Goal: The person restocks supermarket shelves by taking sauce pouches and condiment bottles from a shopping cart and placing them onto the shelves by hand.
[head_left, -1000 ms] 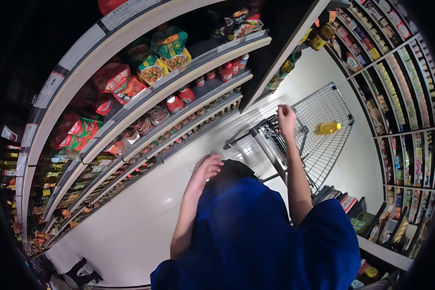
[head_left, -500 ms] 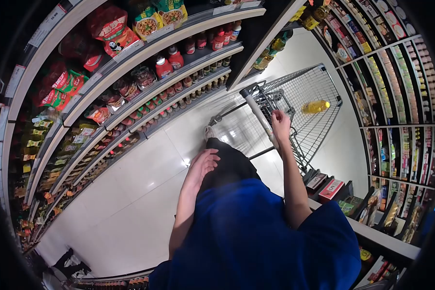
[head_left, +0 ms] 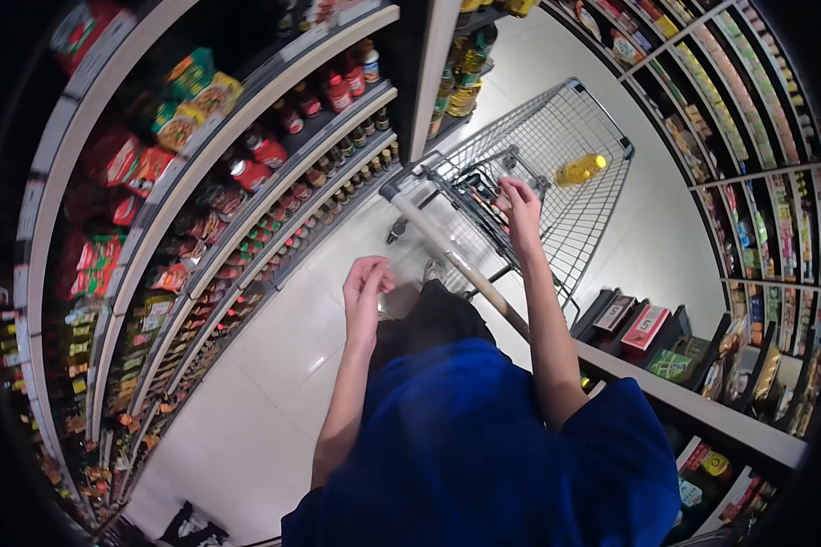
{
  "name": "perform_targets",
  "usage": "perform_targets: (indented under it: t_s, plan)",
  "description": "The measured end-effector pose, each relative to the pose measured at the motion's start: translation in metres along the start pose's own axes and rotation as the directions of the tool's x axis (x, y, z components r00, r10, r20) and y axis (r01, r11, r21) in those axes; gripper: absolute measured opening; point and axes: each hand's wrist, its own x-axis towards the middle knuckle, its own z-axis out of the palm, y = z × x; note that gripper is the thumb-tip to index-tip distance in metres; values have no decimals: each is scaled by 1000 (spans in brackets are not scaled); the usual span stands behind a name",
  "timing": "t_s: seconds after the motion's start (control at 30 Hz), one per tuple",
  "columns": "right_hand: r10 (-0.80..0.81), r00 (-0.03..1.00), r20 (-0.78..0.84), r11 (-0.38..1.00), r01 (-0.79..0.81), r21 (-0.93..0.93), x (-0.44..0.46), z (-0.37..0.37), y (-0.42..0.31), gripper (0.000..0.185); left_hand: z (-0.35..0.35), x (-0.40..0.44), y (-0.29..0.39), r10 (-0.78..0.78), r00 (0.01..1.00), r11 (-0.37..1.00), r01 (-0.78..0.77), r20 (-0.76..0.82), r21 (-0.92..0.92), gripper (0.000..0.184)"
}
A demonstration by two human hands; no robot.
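My left hand [head_left: 367, 284] hangs in the air over the floor with its fingers loosely bent, and I see nothing in it. Ahead of me stands a wire shopping cart [head_left: 582, 239], its handle bar [head_left: 426, 225] slanting across in front of my legs. My right hand [head_left: 521, 211] is above the near end of the cart, past the handle, with fingers bent and somewhat apart. It appears to hold nothing. A bottle of yellow oil [head_left: 579, 170] lies on its side in the cart, beyond my right hand.
Curved-looking shelves on the left carry red sauce bottles [head_left: 339, 92], bagged goods [head_left: 97, 264] and small jars. Large oil bottles [head_left: 465, 97] stand behind a shelf end panel [head_left: 435, 73]. On the right are a low display ledge [head_left: 702, 404], price boxes [head_left: 646, 325] and tall shelving [head_left: 757, 128].
The view has turned, and the cart and its handle appear closer and further left. My left hand has risen and its fingers have curled more. My right hand stays over the cart.
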Motion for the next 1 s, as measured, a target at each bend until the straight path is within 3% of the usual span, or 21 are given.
perform_targets:
  t_s: [0.17,0.23,0.3,0.37,0.4,0.47,0.5,0.53,0.77,0.9,1.0]
  plan:
    - [141,989,-49,989,-138,60,57,-87,-26,26,82,52,11,236,971,950,-240,43,198,6]
    - [195,970,-147,981,-192,40,85,-130,-11,26,111,69,1,261,962,877,-272,83,395,7]
    - [272,939,-210,946,-301,-119,125,-198,46,25,135,85,-19,298,948,776,-309,112,550,8]
    - [345,890,-298,875,-420,-240,150,-239,98,21,157,90,-31,402,899,549,-390,176,739,8]
    - [359,872,-334,804,-471,-364,158,-259,126,27,165,91,-38,442,870,415,-415,220,810,8]
    - [287,901,-324,607,-433,-667,178,-302,207,35,173,93,-51,454,873,367,-366,179,855,8]
    - [346,870,-351,537,-490,-687,179,-303,223,42,176,95,-52,451,879,356,-338,157,871,8]
    - [320,900,-297,441,-419,-794,177,-303,237,46,178,97,-51,450,883,345,-308,132,887,7]
    - [512,825,-240,116,-343,-932,169,-264,298,70,188,102,-53,367,926,234,-190,94,953,11]
    - [507,816,-278,-24,-309,-951,161,-252,319,69,183,101,-57,346,935,233,-172,84,957,13]
    - [496,809,-317,-45,-341,-939,159,-252,330,69,179,100,-58,335,938,245,-173,84,954,14]
